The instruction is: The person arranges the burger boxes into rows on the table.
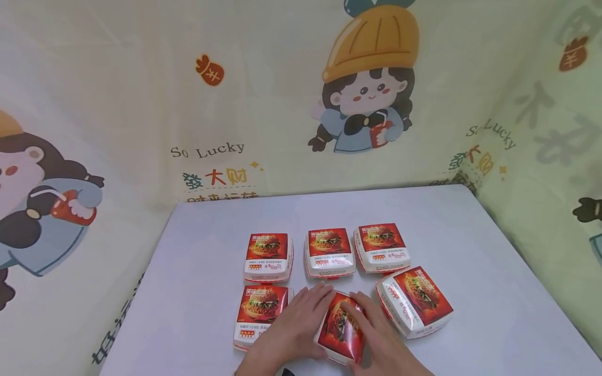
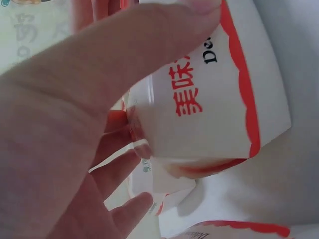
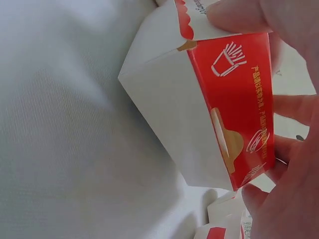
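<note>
Head view: held box (image 1: 342, 331) sits between left hand (image 1: 303, 321) and right hand (image 1: 383, 337), clamped by both. Row of three boxes (image 1: 330, 253) beyond the grip; skewed box (image 1: 415, 302) just right of it; left box (image 1: 260, 310) partly behind left hand.

Left wrist view: left thumb (image 2: 129, 45) across lettered side (image 2: 192, 102), fingers (image 2: 117, 172) by far edge.

Right wrist view: red side (image 3: 232, 94) lies between right thumb (image 3: 237, 16) and fingers.

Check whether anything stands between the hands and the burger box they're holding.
Nothing visible does: the left hand and right hand both touch the burger box directly. The near left box and near right box stand outside them.
</note>
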Available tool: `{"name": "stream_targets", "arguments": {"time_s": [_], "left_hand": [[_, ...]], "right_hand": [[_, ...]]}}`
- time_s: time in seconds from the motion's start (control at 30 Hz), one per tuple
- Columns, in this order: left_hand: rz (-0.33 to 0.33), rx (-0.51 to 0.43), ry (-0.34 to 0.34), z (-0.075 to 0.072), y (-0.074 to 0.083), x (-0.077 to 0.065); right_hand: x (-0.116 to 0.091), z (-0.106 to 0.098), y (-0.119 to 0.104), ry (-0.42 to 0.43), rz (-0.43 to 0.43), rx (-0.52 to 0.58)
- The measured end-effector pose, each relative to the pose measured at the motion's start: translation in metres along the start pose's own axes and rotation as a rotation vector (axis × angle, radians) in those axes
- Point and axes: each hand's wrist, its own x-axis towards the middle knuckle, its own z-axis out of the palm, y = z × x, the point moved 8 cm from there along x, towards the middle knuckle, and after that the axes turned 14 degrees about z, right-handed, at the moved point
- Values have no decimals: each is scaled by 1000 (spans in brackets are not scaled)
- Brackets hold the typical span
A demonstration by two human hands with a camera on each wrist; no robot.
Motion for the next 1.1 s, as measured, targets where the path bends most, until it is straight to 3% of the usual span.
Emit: {"name": "stream_targets", "arguments": {"time_s": [0.07, 0.3, 0.43, 0.67, 0.87, 1.1], "left_hand": [[-1, 19, 15, -1, 1, 0], [-2, 89, 84, -5, 5, -2], [-13, 85, 112, -6, 6, -3], [-46, 5, 42, -2, 5, -7], [29, 59, 43, -5, 10, -10], [6, 70, 12, -1, 6, -10]], "right_hand": [[1, 1, 2, -14, 14, 2], [1, -5, 1, 84, 0, -23], [2, -8, -1, 83, -20, -46], [5, -10, 2, 59, -30, -22], [4, -12, 11, 48, 38, 45], [3, -12, 12, 63, 43, 56]]}}
